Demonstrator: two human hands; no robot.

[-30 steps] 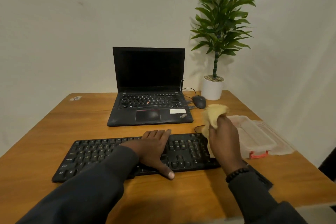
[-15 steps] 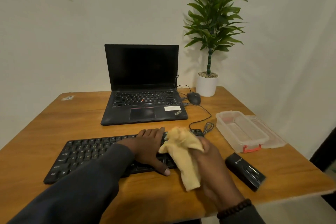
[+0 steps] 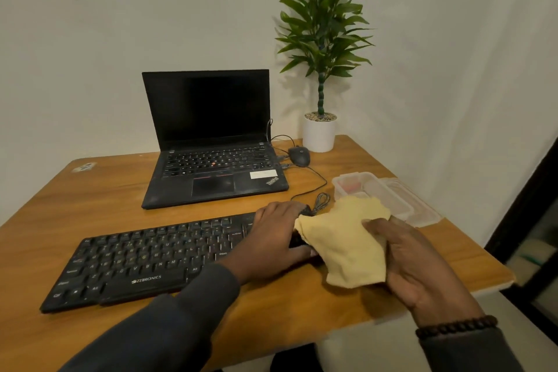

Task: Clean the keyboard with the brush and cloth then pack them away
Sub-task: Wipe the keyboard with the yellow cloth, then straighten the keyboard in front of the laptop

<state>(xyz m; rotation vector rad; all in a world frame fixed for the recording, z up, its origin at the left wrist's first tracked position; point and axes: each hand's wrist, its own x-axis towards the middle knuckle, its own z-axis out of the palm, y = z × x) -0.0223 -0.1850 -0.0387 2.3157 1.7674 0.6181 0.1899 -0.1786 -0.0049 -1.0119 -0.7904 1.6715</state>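
A yellow cloth is gripped in the right hand, with the thumb laid across its upper face and the fingers curled beneath, so that the fabric is bunched at the grip and hangs loose toward the table edge. Directly left of the grip, the right end of the black keyboard is covered by the cloth, and the left hand is laid flat there, fingers straight across the keys and touching the cloth's edge; nothing is held by it. The rest of the keyboard is stretched away to the left of the grip along the wooden table. Just beyond the grip, a clear plastic container is seen standing open, with its lid lying beside it on the far right; something reddish is visible inside but cannot be made out. A coiled cable is seen just past the left hand's fingertips. Farther back from the grip, an open laptop with a dark screen is set, with a black mouse and a potted plant to its right. A beaded bracelet is worn on the right wrist, above a dark sleeve.
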